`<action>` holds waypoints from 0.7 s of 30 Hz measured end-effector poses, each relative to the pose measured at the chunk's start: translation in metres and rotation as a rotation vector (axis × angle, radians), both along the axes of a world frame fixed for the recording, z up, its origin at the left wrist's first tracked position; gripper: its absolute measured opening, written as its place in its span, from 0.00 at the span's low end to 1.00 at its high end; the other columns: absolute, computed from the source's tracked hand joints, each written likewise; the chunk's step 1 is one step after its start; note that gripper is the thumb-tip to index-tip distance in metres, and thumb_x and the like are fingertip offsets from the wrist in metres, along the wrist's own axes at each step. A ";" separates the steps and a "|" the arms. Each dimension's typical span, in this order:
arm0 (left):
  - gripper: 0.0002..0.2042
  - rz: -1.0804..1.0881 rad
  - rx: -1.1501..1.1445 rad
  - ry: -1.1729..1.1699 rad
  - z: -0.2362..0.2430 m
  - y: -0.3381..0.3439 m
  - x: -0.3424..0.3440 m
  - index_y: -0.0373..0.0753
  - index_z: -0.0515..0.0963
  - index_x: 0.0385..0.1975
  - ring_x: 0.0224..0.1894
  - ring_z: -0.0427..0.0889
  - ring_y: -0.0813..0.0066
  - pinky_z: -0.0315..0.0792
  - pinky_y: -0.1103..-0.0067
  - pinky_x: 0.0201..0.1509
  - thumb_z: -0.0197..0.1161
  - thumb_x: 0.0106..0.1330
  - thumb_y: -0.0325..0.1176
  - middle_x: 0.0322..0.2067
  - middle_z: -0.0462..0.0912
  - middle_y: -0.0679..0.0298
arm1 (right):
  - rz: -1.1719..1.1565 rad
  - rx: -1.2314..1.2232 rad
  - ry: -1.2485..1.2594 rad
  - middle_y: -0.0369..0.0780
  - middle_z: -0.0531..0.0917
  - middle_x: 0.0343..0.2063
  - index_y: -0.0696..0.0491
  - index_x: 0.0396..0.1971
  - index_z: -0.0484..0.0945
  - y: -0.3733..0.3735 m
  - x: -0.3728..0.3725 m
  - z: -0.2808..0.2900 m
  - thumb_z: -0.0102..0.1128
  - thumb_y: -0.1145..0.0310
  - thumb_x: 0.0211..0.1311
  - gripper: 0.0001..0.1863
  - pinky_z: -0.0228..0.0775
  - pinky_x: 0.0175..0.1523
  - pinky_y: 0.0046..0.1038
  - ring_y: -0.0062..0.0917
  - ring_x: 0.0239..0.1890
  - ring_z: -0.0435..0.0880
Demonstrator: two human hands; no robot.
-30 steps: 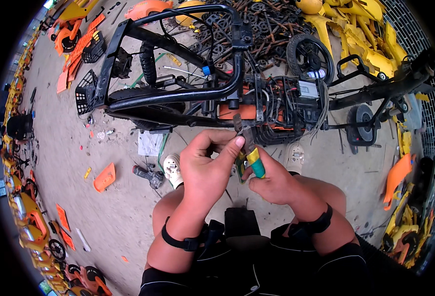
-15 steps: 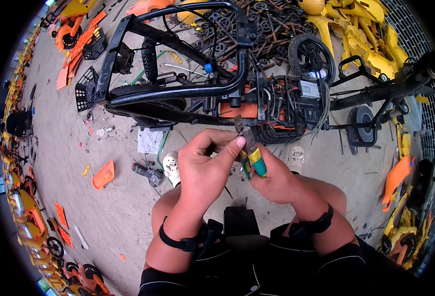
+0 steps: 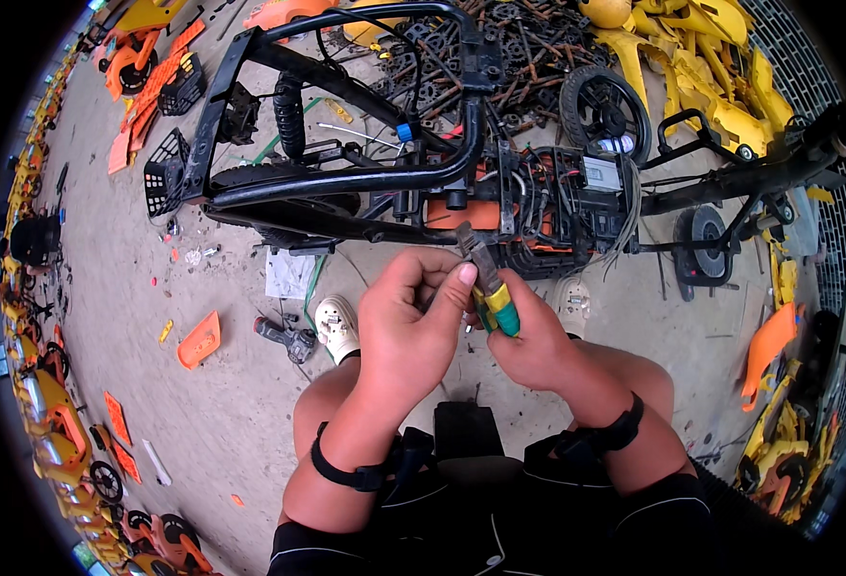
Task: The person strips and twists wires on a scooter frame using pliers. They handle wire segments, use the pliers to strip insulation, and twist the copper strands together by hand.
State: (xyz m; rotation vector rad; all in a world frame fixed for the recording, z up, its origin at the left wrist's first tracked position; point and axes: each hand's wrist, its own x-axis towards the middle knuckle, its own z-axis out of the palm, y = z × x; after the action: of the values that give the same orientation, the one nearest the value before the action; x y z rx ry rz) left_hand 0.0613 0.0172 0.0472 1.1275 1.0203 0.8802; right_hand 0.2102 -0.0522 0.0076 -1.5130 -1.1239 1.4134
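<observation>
My right hand (image 3: 528,338) is closed round the yellow-and-green handles of a pair of pliers (image 3: 501,309). The metal jaws point up and away from me. Beside those jaws, my left hand (image 3: 413,312) is closed in a pinch, thumb against fingers. What it pinches, if anything, is too small and covered to make out. Just beyond both hands lies a stripped black vehicle frame (image 3: 346,180) on its side, with an exposed bundle of cables (image 3: 538,206) and an orange part (image 3: 463,214) in its middle.
A cordless power tool (image 3: 286,338) and an orange plastic piece (image 3: 200,341) lie on the floor to the left. Behind the frame are a heap of rusty metal parts (image 3: 528,58), a loose wheel (image 3: 607,113) and yellow panels (image 3: 730,106). An orange panel (image 3: 771,353) stands at the right.
The pliers' jaws and handles have shifted very slightly beside my left fingers. Otherwise both hands keep almost the same place and grip.
</observation>
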 end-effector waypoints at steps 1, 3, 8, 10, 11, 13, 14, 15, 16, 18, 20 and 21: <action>0.05 -0.004 0.017 0.015 0.001 0.000 0.000 0.34 0.77 0.37 0.29 0.71 0.90 0.68 0.88 0.34 0.67 0.69 0.27 0.29 0.79 0.72 | -0.008 -0.002 -0.001 0.43 0.79 0.43 0.56 0.57 0.66 0.000 -0.001 0.000 0.48 0.85 0.56 0.26 0.76 0.53 0.33 0.29 0.46 0.83; 0.05 -0.006 0.015 0.015 0.001 0.001 -0.001 0.34 0.77 0.36 0.29 0.71 0.90 0.67 0.88 0.34 0.67 0.69 0.27 0.29 0.79 0.72 | -0.023 -0.007 -0.002 0.42 0.79 0.43 0.56 0.56 0.66 0.001 -0.004 0.001 0.48 0.85 0.56 0.25 0.76 0.51 0.32 0.28 0.44 0.83; 0.05 0.003 0.043 -0.005 0.000 0.001 -0.002 0.34 0.77 0.35 0.30 0.71 0.91 0.67 0.88 0.34 0.67 0.69 0.27 0.30 0.79 0.72 | -0.030 -0.028 -0.016 0.40 0.80 0.40 0.55 0.54 0.67 0.002 -0.008 0.002 0.48 0.85 0.56 0.24 0.77 0.47 0.31 0.26 0.41 0.83; 0.05 0.006 0.043 -0.013 -0.001 0.000 -0.004 0.34 0.77 0.35 0.30 0.71 0.90 0.67 0.88 0.35 0.67 0.69 0.27 0.30 0.79 0.72 | -0.027 -0.032 0.010 0.40 0.80 0.40 0.55 0.54 0.68 0.001 -0.008 0.001 0.48 0.85 0.56 0.24 0.77 0.47 0.31 0.26 0.41 0.83; 0.05 0.005 0.032 -0.029 -0.001 0.001 -0.004 0.34 0.77 0.35 0.30 0.71 0.90 0.68 0.88 0.35 0.67 0.69 0.27 0.30 0.80 0.72 | -0.025 -0.045 0.036 0.40 0.80 0.41 0.55 0.54 0.68 0.002 -0.008 0.002 0.48 0.85 0.55 0.24 0.77 0.47 0.30 0.25 0.42 0.82; 0.05 0.001 0.011 -0.059 0.000 0.001 -0.005 0.34 0.77 0.36 0.31 0.72 0.90 0.68 0.88 0.35 0.67 0.69 0.27 0.30 0.80 0.72 | -0.013 -0.013 0.059 0.40 0.80 0.42 0.55 0.55 0.68 0.001 -0.007 0.000 0.49 0.85 0.55 0.25 0.76 0.48 0.29 0.24 0.44 0.82; 0.05 0.000 0.001 -0.064 0.000 0.001 -0.006 0.34 0.77 0.36 0.31 0.72 0.90 0.68 0.87 0.35 0.67 0.69 0.27 0.30 0.80 0.71 | -0.003 0.033 0.056 0.39 0.81 0.43 0.55 0.57 0.69 -0.001 -0.005 -0.003 0.49 0.85 0.55 0.26 0.75 0.49 0.29 0.24 0.45 0.81; 0.05 -0.001 -0.010 -0.068 0.000 0.001 -0.007 0.34 0.78 0.37 0.31 0.72 0.89 0.68 0.87 0.35 0.66 0.69 0.27 0.30 0.80 0.71 | 0.007 0.078 0.053 0.39 0.81 0.44 0.55 0.58 0.69 -0.002 -0.003 -0.004 0.49 0.84 0.55 0.27 0.75 0.49 0.28 0.23 0.46 0.81; 0.05 -0.003 -0.021 -0.073 0.000 0.001 -0.007 0.34 0.78 0.38 0.31 0.73 0.89 0.68 0.87 0.36 0.66 0.69 0.27 0.30 0.80 0.71 | 0.018 0.073 0.098 0.39 0.81 0.45 0.55 0.59 0.69 -0.003 -0.001 -0.004 0.49 0.84 0.55 0.28 0.74 0.49 0.28 0.23 0.47 0.81; 0.06 -0.005 -0.063 -0.153 -0.006 0.002 -0.010 0.32 0.78 0.41 0.31 0.77 0.87 0.74 0.85 0.35 0.64 0.71 0.27 0.30 0.82 0.68 | 0.040 0.063 0.187 0.38 0.81 0.46 0.55 0.61 0.68 -0.003 0.003 0.001 0.49 0.84 0.54 0.30 0.74 0.50 0.27 0.23 0.49 0.80; 0.06 -0.007 -0.109 -0.181 -0.006 0.002 -0.010 0.33 0.79 0.42 0.29 0.76 0.86 0.71 0.85 0.33 0.63 0.72 0.29 0.29 0.82 0.67 | 0.062 0.040 0.168 0.37 0.81 0.46 0.54 0.63 0.68 -0.003 0.005 0.012 0.49 0.83 0.55 0.31 0.74 0.50 0.28 0.23 0.48 0.80; 0.06 -0.006 -0.134 -0.169 -0.003 0.002 -0.010 0.34 0.80 0.41 0.27 0.72 0.87 0.67 0.86 0.31 0.63 0.72 0.30 0.28 0.81 0.68 | 0.066 0.015 0.184 0.37 0.80 0.47 0.54 0.64 0.67 -0.002 0.006 0.014 0.49 0.83 0.55 0.31 0.74 0.50 0.28 0.23 0.48 0.80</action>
State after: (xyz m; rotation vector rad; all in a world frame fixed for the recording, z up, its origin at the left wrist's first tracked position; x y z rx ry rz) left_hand 0.0515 0.0194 0.0444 0.9272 0.9221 0.8738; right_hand 0.2167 -0.0541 0.0211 -1.3164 -1.0766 1.5515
